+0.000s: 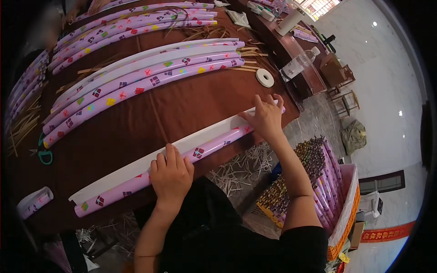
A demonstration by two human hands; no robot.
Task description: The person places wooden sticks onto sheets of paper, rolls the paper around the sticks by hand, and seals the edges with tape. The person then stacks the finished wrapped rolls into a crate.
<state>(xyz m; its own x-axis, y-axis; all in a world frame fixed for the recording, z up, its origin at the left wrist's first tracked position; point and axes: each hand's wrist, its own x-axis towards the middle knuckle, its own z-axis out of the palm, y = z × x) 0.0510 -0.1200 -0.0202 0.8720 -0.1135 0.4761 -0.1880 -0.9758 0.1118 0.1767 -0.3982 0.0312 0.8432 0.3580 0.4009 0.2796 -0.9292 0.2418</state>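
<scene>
A roll of lilac gift-wrapping paper (214, 144) printed with small presents lies slantwise along the table's near edge. Its loose flap shows a white underside (123, 176) on the far side of the roll. My left hand (172, 173) is over the roll left of its middle, fingers bent across it onto the white flap. Near the right end, my right hand (266, 117) grips the roll and paper edge, thumb and fingers apart around it. The palms hide the parts of the roll beneath them.
Several more paper rolls (150, 84) lie across the brown-covered table (182, 104). A tape roll (264, 78), a water bottle (298, 63) and green-handled scissors (45, 156) are around them. A small curled paper piece (38, 200) sits left. Finished rolls fill an orange crate (353, 214). Another person's hand (73, 14) shows far left.
</scene>
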